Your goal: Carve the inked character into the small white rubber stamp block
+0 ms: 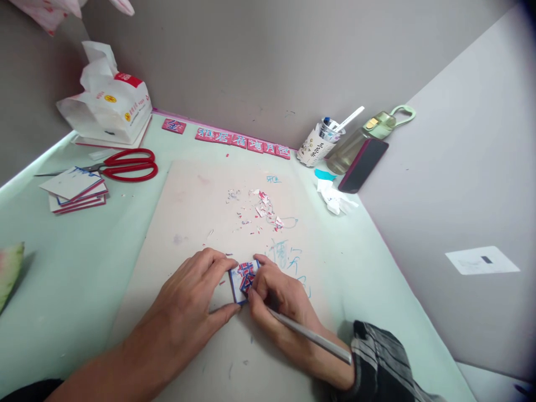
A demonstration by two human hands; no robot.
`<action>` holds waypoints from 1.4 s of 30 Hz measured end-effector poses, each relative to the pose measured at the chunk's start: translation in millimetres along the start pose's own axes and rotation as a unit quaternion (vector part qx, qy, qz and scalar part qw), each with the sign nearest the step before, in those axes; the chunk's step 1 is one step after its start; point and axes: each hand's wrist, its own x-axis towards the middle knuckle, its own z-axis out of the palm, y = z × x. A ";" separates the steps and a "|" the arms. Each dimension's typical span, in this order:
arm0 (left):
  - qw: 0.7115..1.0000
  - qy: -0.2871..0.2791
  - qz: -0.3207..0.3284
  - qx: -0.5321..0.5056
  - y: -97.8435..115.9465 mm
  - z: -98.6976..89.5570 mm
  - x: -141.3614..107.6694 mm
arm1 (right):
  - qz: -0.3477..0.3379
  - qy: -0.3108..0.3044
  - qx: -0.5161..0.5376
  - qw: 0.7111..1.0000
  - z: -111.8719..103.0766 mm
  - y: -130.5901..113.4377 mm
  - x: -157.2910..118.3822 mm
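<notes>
Fingers (221, 268) touch the tile (243, 278) on both sides.

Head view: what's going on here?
The left hand pins a small tile by its edges on the mat. The right hand holds a silver tool over the tile's red-and-blue character; the tip is hidden. Scraps lie beyond the hands. A row of pink tiles runs along the back; white-faced pieces are piled by the scissors.
</notes>
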 end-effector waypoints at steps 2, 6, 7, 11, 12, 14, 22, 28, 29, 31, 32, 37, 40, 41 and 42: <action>1.000 0.007 0.004 0.001 0.4 0.1 -0.3 | -0.006 -0.004 0.000 1.000 -0.2 1.8 0.6; 1.000 0.007 0.009 0.003 0.7 -0.2 -0.6 | -0.010 -0.010 -0.001 1.000 -1.1 3.5 0.5; 1.000 0.005 0.008 0.002 0.7 -0.2 -0.6 | -0.009 -0.013 -0.003 1.000 -1.6 3.1 0.4; 1.000 0.002 0.004 0.001 0.8 0.1 -0.5 | -0.005 -0.028 -0.011 1.000 -3.7 0.4 0.8; 1.000 0.002 0.003 0.002 0.9 0.0 -0.4 | -0.006 -0.030 -0.012 0.999 -4.1 -0.1 1.1; 1.000 0.001 0.002 0.002 1.2 -0.3 -0.1 | -0.008 -0.035 -0.013 0.999 -4.8 -0.8 1.6; 1.000 0.006 0.004 -0.002 0.7 -1.7 -0.1 | 0.016 -0.053 -0.001 0.998 -7.5 -3.5 1.7; 1.000 -0.016 0.012 0.001 -1.7 -3.3 -0.3 | 0.018 -0.037 0.005 0.999 -6.5 -1.6 2.6; 1.000 -0.024 0.018 0.002 -2.6 -4.7 0.4 | 0.018 -0.031 0.004 0.999 -6.1 -1.4 2.4; 0.998 -0.042 0.041 0.003 -5.0 -8.2 2.4 | 0.028 -0.020 -0.003 0.999 -5.1 -1.6 1.0; 0.997 -0.051 0.055 0.003 -6.4 -10.0 3.5 | 0.040 -0.013 -0.008 0.999 -4.5 -2.1 -0.2; 0.998 -0.036 0.061 0.001 -8.7 -12.3 4.9 | 0.117 0.025 -0.031 0.992 -2.2 -6.9 -7.6; 0.999 -0.012 0.034 0.005 -1.1 -6.3 2.1 | 0.119 0.028 -0.045 0.991 -2.2 -7.9 -10.1; 1.000 -0.002 0.027 0.010 2.8 -3.5 1.1 | 0.109 0.028 -0.049 0.992 -2.6 -7.6 -10.3; 1.000 0.004 0.023 0.017 6.9 -0.7 0.4 | 0.095 0.026 -0.053 0.994 -3.1 -6.9 -10.1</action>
